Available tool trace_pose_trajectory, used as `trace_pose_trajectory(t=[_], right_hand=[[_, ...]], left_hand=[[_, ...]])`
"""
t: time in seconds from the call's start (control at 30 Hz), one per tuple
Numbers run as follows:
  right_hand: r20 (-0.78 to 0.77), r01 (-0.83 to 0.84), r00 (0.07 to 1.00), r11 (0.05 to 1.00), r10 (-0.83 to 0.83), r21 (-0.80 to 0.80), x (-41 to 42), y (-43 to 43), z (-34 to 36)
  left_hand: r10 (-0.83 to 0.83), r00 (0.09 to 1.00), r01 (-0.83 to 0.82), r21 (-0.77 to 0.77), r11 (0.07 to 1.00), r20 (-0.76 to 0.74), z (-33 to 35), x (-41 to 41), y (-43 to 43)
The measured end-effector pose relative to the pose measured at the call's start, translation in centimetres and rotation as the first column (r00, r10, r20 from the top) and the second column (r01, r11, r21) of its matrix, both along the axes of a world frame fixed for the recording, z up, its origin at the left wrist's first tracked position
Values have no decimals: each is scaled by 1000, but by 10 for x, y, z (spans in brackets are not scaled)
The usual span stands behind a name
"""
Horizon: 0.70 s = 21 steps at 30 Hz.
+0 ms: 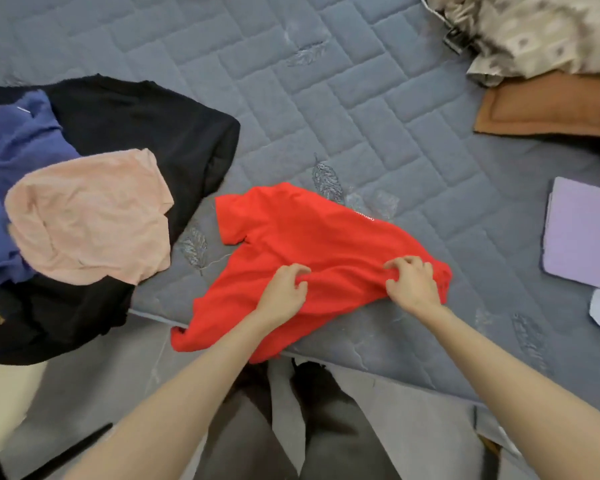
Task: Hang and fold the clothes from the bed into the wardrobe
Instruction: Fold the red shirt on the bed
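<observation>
While left grip [284, 289] and right grip [413, 282] clutch a crumpled red short-sleeved T-shirt [309, 230], folding seems barely begun; a black-blue-pink clothes heap [84, 209] waits to their left

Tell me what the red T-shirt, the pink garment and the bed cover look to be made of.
Red T-shirt: thin matt knit, likely cotton jersey; it drapes limply and bunches in soft folds. Pink garment: soft matt fabric, slightly fuzzy-looking with fine creases, perhaps brushed cotton; uncertain. Bed cover: grey-blue quilted textile, stitched into padded blocks with leaf embroidery.
</observation>
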State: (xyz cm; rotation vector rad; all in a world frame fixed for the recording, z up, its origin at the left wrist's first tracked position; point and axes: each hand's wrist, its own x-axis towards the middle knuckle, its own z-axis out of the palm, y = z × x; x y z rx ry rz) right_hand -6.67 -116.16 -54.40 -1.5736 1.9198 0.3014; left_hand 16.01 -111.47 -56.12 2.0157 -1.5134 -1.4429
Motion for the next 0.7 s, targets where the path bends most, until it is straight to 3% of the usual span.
trace_pose_trajectory(t=[0.23, 0.37, 0.47, 0.57, 0.7], right_hand=[[132, 94, 987, 994, -87, -48, 8, -10, -52], [97, 198, 977, 975, -189, -96, 4, -27, -75], [34, 125, 992, 970, -120, -210, 5, -45, -84], [-20, 64, 997, 980, -69, -189, 5, -62, -94], [-84, 125, 988, 992, -127, -30, 3, -63, -104]], left_hand=[[-130, 964, 155, -94, 983, 231, -52, 31, -38], [-191, 918, 274, -209, 939, 346, -75, 25, -79], [-293, 825, 458, -267, 848, 483, -87, 21, -121], [-433, 670, 621, -136, 772, 603, -96, 17, -160], [-581, 540, 704, 51, 708, 610, -99, 7, -167]])
